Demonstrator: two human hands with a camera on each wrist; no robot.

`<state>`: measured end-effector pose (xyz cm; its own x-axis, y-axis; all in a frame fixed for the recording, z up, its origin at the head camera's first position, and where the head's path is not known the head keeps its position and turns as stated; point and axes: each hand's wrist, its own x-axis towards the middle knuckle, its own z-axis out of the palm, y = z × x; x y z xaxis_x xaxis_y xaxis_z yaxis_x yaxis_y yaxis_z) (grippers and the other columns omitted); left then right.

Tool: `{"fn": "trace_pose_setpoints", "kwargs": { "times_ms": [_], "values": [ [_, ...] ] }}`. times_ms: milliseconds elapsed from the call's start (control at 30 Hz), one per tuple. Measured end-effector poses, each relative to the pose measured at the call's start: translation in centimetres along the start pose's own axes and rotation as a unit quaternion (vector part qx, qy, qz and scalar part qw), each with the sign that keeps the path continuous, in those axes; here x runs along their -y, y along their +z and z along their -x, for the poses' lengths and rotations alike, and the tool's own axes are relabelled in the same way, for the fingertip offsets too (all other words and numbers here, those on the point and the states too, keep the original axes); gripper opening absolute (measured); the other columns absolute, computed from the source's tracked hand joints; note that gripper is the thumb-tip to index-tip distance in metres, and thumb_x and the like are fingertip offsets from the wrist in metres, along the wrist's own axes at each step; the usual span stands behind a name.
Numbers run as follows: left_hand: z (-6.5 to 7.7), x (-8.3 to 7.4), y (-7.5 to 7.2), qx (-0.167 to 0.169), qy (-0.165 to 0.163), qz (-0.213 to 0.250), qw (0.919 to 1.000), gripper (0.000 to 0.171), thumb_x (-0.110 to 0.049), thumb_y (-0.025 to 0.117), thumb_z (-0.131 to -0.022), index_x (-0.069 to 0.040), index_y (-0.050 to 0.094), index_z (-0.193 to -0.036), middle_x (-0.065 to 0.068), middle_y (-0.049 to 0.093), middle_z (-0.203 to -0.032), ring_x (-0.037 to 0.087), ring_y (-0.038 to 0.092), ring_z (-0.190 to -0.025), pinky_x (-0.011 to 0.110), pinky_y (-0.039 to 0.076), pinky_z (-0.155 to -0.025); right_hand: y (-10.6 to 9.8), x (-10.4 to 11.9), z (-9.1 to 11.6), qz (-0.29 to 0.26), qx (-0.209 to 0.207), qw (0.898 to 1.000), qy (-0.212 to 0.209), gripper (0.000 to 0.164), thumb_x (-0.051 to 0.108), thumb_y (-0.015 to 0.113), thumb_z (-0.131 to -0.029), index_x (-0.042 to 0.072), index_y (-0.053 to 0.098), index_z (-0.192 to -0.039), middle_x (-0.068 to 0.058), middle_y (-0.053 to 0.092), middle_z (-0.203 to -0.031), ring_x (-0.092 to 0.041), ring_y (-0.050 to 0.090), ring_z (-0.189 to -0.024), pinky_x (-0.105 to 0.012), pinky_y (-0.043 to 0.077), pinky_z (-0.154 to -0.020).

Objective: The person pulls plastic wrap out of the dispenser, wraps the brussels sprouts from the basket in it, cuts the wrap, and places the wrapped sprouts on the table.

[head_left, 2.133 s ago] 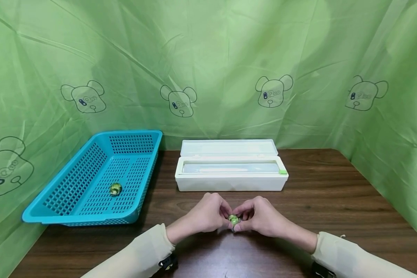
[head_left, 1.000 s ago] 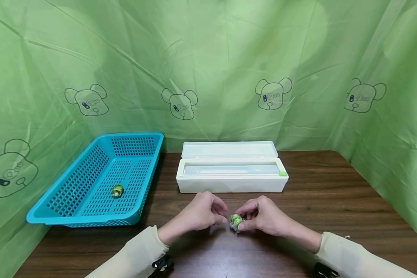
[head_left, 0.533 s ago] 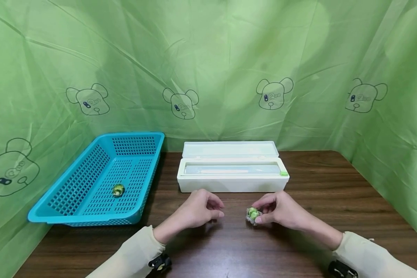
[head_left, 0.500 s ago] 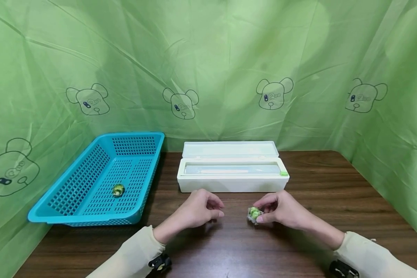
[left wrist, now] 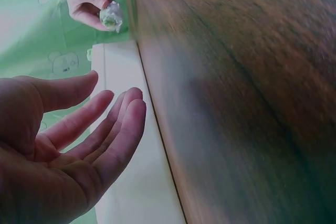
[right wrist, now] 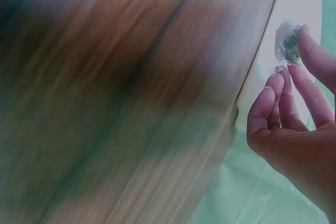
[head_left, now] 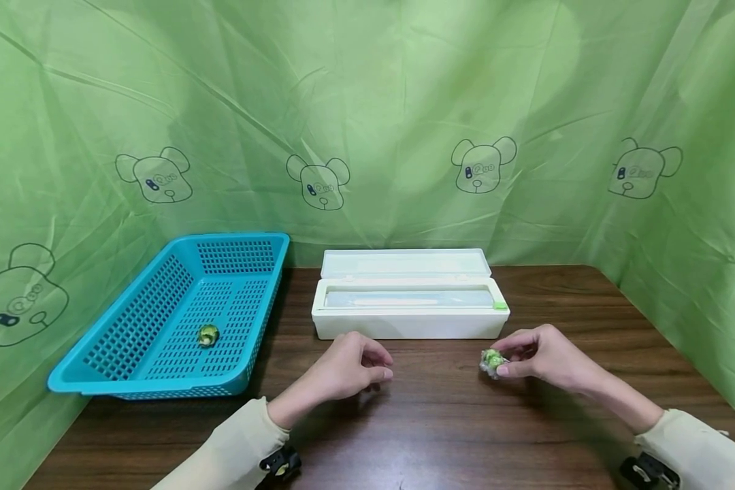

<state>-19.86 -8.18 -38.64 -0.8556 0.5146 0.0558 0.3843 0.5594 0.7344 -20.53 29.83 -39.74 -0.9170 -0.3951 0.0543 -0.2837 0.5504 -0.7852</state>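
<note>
My right hand pinches a Brussels sprout wrapped in clear plastic film, between thumb and fingers, just above the table on the right. Crumpled film sticks out around the sprout in the right wrist view. My left hand holds nothing; its fingers are loosely bent above the table, in front of the white box. In the left wrist view that hand's thumb and fingers stand apart. Another Brussels sprout lies in the blue basket, away from both hands.
A white plastic-wrap dispenser stands at the back middle, its lid raised behind it and a green slider at its right end. Green curtains hang close behind and beside the brown wooden table.
Both hands were on the wrapped Brussels sprout at first. My left hand let go and drew slightly left; my right hand carried the sprout to the right and a little farther back.
</note>
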Motion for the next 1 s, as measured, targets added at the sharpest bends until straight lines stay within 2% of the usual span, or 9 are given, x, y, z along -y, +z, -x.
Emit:
{"fn": "trace_pose_setpoints", "kwargs": {
  "times_ms": [200, 533, 767, 1000],
  "values": [
    [0.0, 0.1, -0.1, 0.001, -0.002, 0.000, 1.0000, 0.007, -0.010, 0.080, -0.093, -0.006, 0.081, -0.099, -0.010, 0.073, -0.083, 0.007, 0.067, -0.076, 0.028, 0.054, -0.076, -2.2, -1.4, 0.7, 0.007, -0.001, 1.000, 0.018, 0.038, 0.015, 0.090, -0.085, 0.000, 0.078, -0.118, -0.008, 0.075, -0.105, -0.012, 0.063, -0.081, -0.026, 0.054, -0.067],
    [0.0, 0.0, -0.1, 0.003, -0.006, -0.001, 1.0000, 0.006, -0.010, 0.079, -0.094, -0.006, 0.080, -0.099, -0.010, 0.072, -0.081, 0.008, 0.067, -0.074, 0.028, 0.054, -0.076, -5.2, -4.2, 1.4, 0.006, -0.017, 0.999, 0.051, 0.040, 0.009, 0.086, -0.088, -0.009, 0.073, -0.121, -0.005, 0.072, -0.091, -0.009, 0.059, -0.077, -0.026, 0.053, -0.064],
    [0.1, -0.1, -0.1, 0.001, -0.011, 0.000, 0.9999, 0.006, -0.010, 0.079, -0.095, -0.006, 0.080, -0.099, -0.010, 0.072, -0.080, 0.008, 0.066, -0.073, 0.029, 0.054, -0.076, -6.9, -5.9, 1.6, 0.033, -0.028, 0.996, 0.075, 0.043, 0.014, 0.086, -0.089, -0.008, 0.073, -0.124, -0.007, 0.075, -0.097, -0.009, 0.063, -0.081, -0.028, 0.055, -0.067],
    [0.1, -0.1, -0.1, 0.001, -0.013, 0.002, 0.9999, 0.005, -0.009, 0.078, -0.095, -0.006, 0.080, -0.099, -0.009, 0.071, -0.078, 0.010, 0.067, -0.071, 0.029, 0.054, -0.075, -8.2, -7.2, 1.4, 0.034, -0.029, 0.994, 0.096, 0.049, 0.017, 0.085, -0.090, -0.010, 0.069, -0.128, -0.009, 0.076, -0.103, -0.006, 0.064, -0.087, -0.025, 0.053, -0.071]
  ]
}}
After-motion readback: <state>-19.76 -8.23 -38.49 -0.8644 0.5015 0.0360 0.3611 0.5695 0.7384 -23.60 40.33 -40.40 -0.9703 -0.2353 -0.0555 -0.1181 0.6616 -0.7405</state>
